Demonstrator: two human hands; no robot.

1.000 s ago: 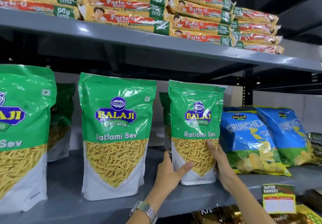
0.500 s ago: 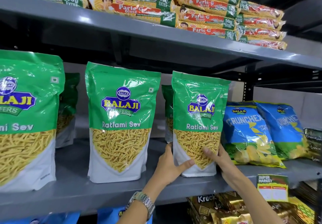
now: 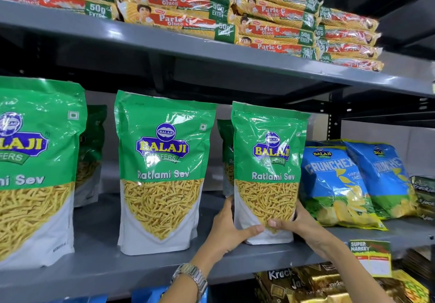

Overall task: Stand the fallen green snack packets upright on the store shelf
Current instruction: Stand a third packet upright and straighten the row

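Three green Balaji Ratlami Sev packets stand upright along the front of the grey shelf [image 3: 98, 232]. The right packet [image 3: 268, 159] is held at its base by both hands: my left hand [image 3: 229, 229] cups its lower left corner with the thumb across the front, and my right hand [image 3: 296, 222] grips its lower right side. The middle packet [image 3: 162, 161] and the left packet [image 3: 35, 161] stand free. Further green packets stand behind: one [image 3: 91, 147] behind the left packet and one [image 3: 226, 152] mostly hidden behind the held packet.
Blue Crunchex bags [image 3: 339, 185] lean right of the held packet, nearly touching it. Parle-G biscuit packs [image 3: 179, 17] are stacked on the upper shelf, which hangs low over the green packets. A price tag [image 3: 370, 255] hangs on the shelf edge at right. Golden packs [image 3: 306, 284] lie below.
My right hand slid from the packet's front to its lower right side, thumb now near the left thumb. The camera view shifted, and the held packet stays upright.
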